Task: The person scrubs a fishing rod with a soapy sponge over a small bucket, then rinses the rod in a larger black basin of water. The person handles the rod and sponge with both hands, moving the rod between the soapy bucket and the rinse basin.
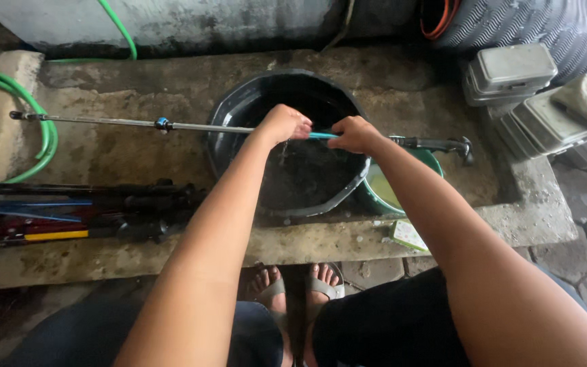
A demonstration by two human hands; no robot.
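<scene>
A long thin metal rod (103,122) with a teal middle section and a black handle at its right end lies level across a black basin (239,109) of dark water. My left hand (284,124) is shut on the rod above the basin. Just to the right, my right hand (354,134) grips the same rod. Water drips from the rod under my left hand.
A green bucket (385,190) sits right of the basin, with a small green-white packet (409,234) by it. Several more rods (69,217) lie at left on the concrete ledge. A green hose (39,126) curls far left. Stacked metal trays (511,75) stand at right.
</scene>
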